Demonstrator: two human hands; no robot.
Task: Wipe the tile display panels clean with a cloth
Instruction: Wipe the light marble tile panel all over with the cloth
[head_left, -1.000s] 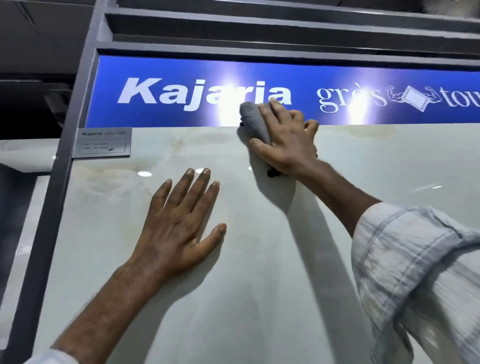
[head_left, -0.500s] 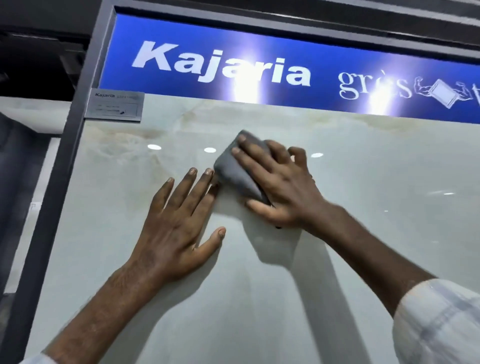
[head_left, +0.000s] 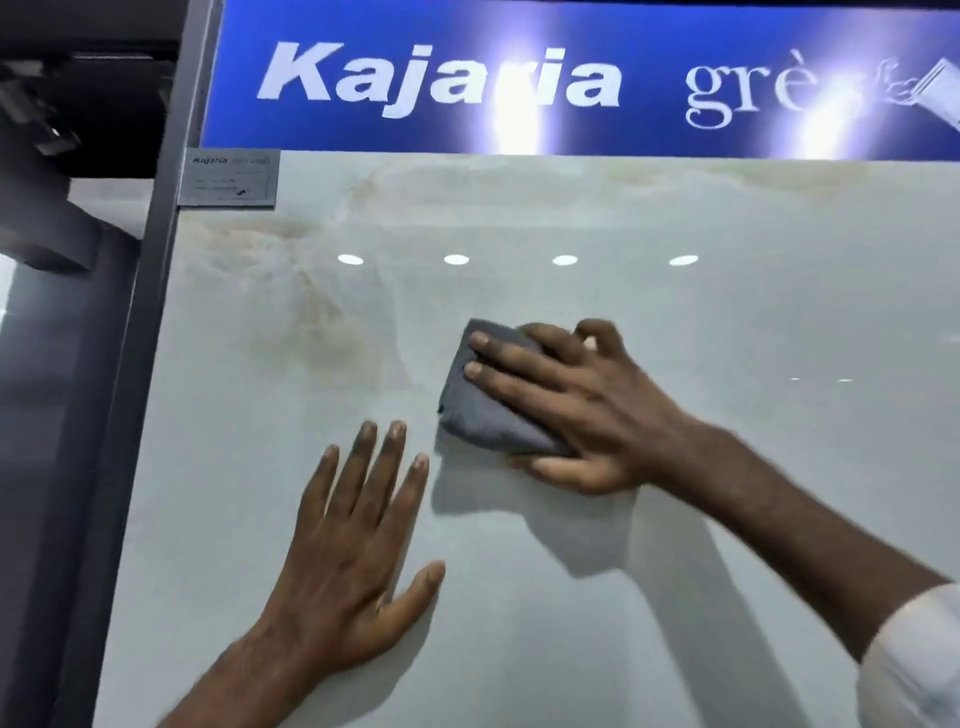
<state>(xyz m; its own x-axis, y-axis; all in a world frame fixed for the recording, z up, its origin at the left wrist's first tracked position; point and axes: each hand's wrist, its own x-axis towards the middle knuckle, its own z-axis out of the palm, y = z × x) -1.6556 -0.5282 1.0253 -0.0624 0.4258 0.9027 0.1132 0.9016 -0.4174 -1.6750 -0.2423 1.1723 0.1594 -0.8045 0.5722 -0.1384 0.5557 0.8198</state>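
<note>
Pale glossy tile panel (head_left: 727, 493) fills your view, and your folded grey cloth (head_left: 483, 410) lies flat against it. Your right hand (head_left: 587, 405) presses the cloth to the tile, two fingers straight across it, thumb along its lower edge. Your left hand (head_left: 353, 551) rests flat on the panel just below-left of the cloth, fingers spread, holding nothing. A blue Kajaria banner (head_left: 649, 52) tops the panel; a small label plate (head_left: 228, 179) sits at its upper left corner beside the grey frame (head_left: 140, 364).
</note>
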